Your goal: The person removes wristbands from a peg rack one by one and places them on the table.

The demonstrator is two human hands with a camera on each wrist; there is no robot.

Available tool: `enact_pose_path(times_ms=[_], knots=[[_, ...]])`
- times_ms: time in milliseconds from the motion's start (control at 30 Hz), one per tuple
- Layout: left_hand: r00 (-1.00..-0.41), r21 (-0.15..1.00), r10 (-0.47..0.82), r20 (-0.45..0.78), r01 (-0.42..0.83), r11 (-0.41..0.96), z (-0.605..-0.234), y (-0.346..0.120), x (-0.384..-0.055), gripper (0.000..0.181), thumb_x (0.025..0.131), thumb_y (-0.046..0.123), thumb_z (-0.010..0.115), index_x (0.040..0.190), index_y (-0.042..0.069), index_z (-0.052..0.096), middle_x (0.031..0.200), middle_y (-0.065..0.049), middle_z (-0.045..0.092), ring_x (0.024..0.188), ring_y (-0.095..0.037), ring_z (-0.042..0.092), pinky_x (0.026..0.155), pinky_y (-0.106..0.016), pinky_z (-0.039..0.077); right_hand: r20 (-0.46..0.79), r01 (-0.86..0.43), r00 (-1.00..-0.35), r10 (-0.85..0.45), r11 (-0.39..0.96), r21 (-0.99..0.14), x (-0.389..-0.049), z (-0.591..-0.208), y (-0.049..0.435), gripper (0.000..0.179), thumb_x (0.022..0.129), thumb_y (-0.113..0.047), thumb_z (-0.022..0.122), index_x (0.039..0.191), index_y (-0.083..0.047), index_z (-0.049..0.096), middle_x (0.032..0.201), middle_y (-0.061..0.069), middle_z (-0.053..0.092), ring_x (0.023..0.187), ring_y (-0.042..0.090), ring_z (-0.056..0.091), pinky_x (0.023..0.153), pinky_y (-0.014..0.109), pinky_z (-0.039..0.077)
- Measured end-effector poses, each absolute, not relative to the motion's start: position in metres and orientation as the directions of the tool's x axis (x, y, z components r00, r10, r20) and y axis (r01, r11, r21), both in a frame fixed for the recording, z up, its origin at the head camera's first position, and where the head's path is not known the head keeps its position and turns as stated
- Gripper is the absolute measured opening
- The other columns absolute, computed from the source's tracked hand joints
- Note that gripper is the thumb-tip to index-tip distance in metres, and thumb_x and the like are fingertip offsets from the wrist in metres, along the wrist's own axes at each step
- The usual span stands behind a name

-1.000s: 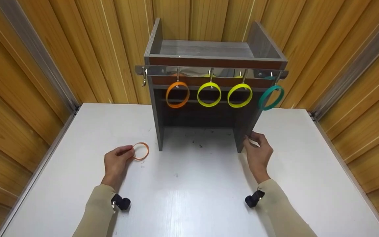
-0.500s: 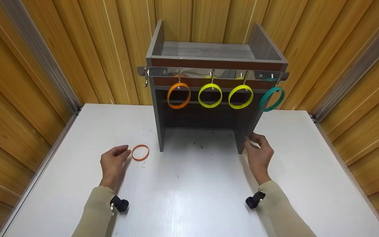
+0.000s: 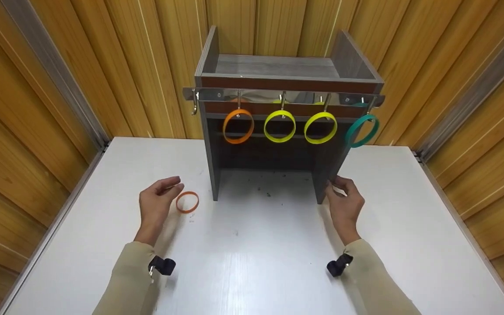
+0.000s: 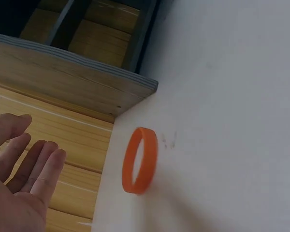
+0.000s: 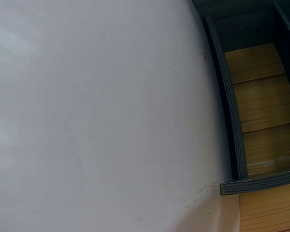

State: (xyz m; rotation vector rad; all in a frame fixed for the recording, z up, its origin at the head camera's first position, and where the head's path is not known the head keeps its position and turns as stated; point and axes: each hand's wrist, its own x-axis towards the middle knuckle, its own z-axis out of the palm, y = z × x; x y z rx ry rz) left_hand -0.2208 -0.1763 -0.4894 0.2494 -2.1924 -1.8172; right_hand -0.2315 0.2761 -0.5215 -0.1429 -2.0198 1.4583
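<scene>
My left hand hovers just up and left of an orange wristband on the white table; its loosely curved fingers hold nothing. In the left wrist view, the hand has parted fingers, apart from the orange wristband. My right hand rests at the outer side of the grey shelf's right panel, fingers bent loosely, tips partly hidden behind the panel's edge. A metal hook rail bears an orange band, two yellow bands and a teal band.
The grey shelf stands at the back of the white table. A bare hook sits at the rail's left end. Wood-grain walls enclose the back and sides. Small dark specks lie under the shelf.
My left hand has let go of the orange wristband, drawn back left, then lifted forward over its upper left side. The wristband stays on the table; my right hand stays by the panel.
</scene>
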Motion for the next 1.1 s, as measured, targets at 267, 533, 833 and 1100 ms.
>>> enact_pose_path(times_ms=[267,533,833,1100], knots=[[-0.948,0.972,-0.236,0.213,0.180,0.152,-0.456,-0.158,-0.219,0.026,0.096,0.012,0.082,0.120,0.002,0.078,0.120,-0.013,0.076,0.100,-0.012,0.074,0.091,-0.023,0.060,0.430,-0.271,-0.791,0.435,0.380,-0.884,-0.233,-0.522,0.274,0.021,0.094,0.001,0.076,0.114,0.003,0.071,0.110,0.012,0.074,0.102,0.011,0.070,0.083,0.021,0.062],[-0.919,0.938,-0.190,0.345,0.333,0.094,-0.420,-0.138,-0.217,0.023,0.094,0.004,0.081,0.117,0.001,0.079,0.116,-0.012,0.078,0.101,-0.019,0.076,0.090,-0.029,0.062,0.451,-0.291,-0.786,0.424,0.390,-0.874,-0.232,-0.523,0.274,0.021,0.094,0.003,0.076,0.115,0.004,0.070,0.111,0.013,0.073,0.102,0.011,0.068,0.084,0.019,0.060],[-0.892,0.903,-0.142,0.430,0.421,0.086,-0.392,-0.118,-0.217,0.023,0.095,0.005,0.080,0.118,0.002,0.079,0.115,-0.009,0.078,0.102,-0.021,0.075,0.089,-0.028,0.062,0.453,-0.291,-0.780,0.431,0.392,-0.873,-0.232,-0.522,0.274,0.020,0.094,0.003,0.076,0.114,0.004,0.071,0.109,0.012,0.073,0.101,0.011,0.069,0.083,0.019,0.061],[-0.880,0.888,-0.115,0.461,0.458,0.050,-0.375,-0.106,-0.220,0.026,0.095,0.008,0.081,0.120,0.002,0.078,0.117,-0.008,0.078,0.103,-0.023,0.074,0.090,-0.030,0.062,0.447,-0.291,-0.781,0.435,0.379,-0.878,-0.231,-0.521,0.273,0.019,0.095,0.002,0.075,0.113,0.004,0.071,0.110,0.012,0.073,0.101,0.011,0.069,0.083,0.019,0.061]])
